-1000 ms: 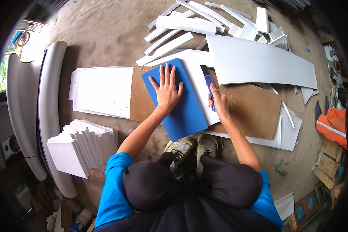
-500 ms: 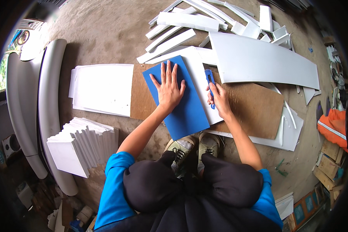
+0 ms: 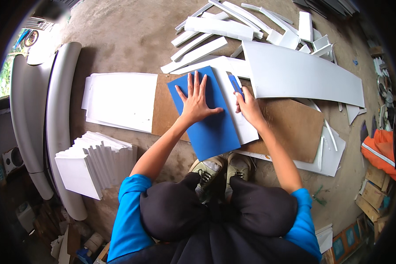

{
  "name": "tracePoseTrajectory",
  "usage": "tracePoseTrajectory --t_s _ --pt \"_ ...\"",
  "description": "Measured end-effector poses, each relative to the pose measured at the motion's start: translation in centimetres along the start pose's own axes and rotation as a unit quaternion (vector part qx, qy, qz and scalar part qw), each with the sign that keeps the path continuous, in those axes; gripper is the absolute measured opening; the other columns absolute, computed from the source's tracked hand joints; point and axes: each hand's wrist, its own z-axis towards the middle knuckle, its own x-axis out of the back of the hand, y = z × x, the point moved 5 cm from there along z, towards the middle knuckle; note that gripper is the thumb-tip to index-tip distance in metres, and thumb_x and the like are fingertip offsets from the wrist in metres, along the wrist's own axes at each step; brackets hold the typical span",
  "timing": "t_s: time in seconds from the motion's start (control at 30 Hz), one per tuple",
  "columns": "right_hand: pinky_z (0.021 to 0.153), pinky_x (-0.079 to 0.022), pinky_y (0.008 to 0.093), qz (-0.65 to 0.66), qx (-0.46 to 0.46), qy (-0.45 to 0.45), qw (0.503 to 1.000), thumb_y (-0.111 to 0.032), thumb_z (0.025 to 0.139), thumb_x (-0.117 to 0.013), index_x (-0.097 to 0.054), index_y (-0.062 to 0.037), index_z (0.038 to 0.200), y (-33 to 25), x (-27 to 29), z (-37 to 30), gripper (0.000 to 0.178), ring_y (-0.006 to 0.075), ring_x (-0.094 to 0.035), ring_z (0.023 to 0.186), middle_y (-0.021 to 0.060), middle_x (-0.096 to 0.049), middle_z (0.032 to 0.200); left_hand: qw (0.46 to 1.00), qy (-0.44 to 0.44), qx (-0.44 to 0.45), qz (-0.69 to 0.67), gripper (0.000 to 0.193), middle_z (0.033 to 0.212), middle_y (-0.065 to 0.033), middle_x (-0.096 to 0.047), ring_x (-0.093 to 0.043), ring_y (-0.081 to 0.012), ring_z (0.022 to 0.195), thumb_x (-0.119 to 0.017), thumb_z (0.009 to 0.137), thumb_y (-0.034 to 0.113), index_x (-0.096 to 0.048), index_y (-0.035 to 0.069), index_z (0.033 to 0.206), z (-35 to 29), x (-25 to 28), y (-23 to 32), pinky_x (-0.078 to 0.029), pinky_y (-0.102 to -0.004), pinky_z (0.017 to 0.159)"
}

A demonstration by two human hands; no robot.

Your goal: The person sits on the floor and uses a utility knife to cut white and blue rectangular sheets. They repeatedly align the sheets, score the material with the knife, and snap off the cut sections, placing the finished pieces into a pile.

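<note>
My left hand [image 3: 196, 105] lies flat with spread fingers on a blue rectangular board [image 3: 215, 136], pressing it down. Beneath the board a white sheet [image 3: 247, 130] sticks out along its right side. In my right hand [image 3: 249, 108] is a blue utility knife [image 3: 235, 83], gripped with its front end pointing away from me, over the white sheet near the sheet's right edge. Whether the blade touches the sheet is too small to tell. A brown wooden board [image 3: 290, 127] lies under these things.
White sheets [image 3: 121, 101] are stacked at left, with a row of white panels [image 3: 97, 165] nearer me. Large white rolls [image 3: 61, 132] stand farther left. White offcuts [image 3: 224, 27] and a long white sheet [image 3: 303, 72] lie at the far right. An orange cloth item [image 3: 380, 152] is at right.
My left thumb has stretched out to the right across the blue board. My right hand and the knife have moved slightly left and away from me. The view has shifted a little.
</note>
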Motion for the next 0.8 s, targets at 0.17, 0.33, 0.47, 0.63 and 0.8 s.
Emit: tracePoseTrajectory --t_s 0.17,0.33,0.47,0.63,0.8 --pt "0.063 -0.048 0.0499 -0.315 0.073 -0.016 0.946 -0.022 0.086 -0.041 -0.039 0.0066 0.098 -3.1 -1.2 4.2 0.031 0.0429 -0.059 0.071 0.0283 -0.059 0.071 0.998 -0.069 -0.006 0.003 0.136 0.145 -0.0201 0.005 0.014 -0.0359 0.133 -0.07 0.038 0.069 -0.006 0.006 0.14 0.7 -0.5 -0.3 0.009 -0.0725 0.086" --pt "0.063 -0.048 0.0507 -0.393 0.123 0.002 0.912 -0.025 0.088 -0.04 -0.04 0.0036 0.099 -4.6 -2.8 4.8 0.03 0.0432 -0.059 0.069 0.0264 -0.059 0.069 0.998 -0.069 0.003 -0.001 0.136 0.145 -0.019 0.005 0.014 -0.0355 0.133 -0.072 0.037 0.068 -0.006 0.008 0.14 0.7 -0.4 -0.3 0.009 -0.0724 0.086" --pt "0.062 -0.047 0.0532 -0.397 0.126 0.0 0.909 -0.027 0.09 -0.038 -0.04 0.0006 0.101 -4.6 -3.2 4.9 0.03 0.0448 -0.058 0.069 0.0267 -0.058 0.067 0.998 -0.069 0.006 -0.001 0.136 0.145 -0.0188 0.004 0.014 -0.0357 0.132 -0.071 0.037 0.068 -0.006 0.01 0.141 0.7 -0.3 -0.2 0.008 -0.0726 0.086" --pt "0.061 -0.047 0.0526 -0.433 0.134 -0.01 0.891 -0.024 0.09 -0.037 -0.039 0.0004 0.102 -5.2 -3.8 4.9 0.027 0.0437 -0.059 0.07 0.0261 -0.059 0.068 0.998 -0.064 0.004 0.005 0.135 0.145 -0.0192 0.004 0.014 -0.0364 0.132 -0.07 0.036 0.071 -0.008 0.013 0.141 0.5 -0.3 -0.1 0.008 -0.0728 0.086" --pt "0.067 -0.05 0.0455 -0.46 0.127 -0.03 0.878 -0.015 0.085 -0.041 -0.042 0.0055 0.102 -6.1 -4.3 5.4 0.027 0.038 -0.062 0.074 0.0242 -0.061 0.072 0.998 -0.059 0.001 0.004 0.134 0.145 -0.0194 0.004 0.014 -0.0367 0.132 -0.069 0.036 0.072 -0.009 0.014 0.141 0.5 -0.3 -0.1 0.008 -0.073 0.086"
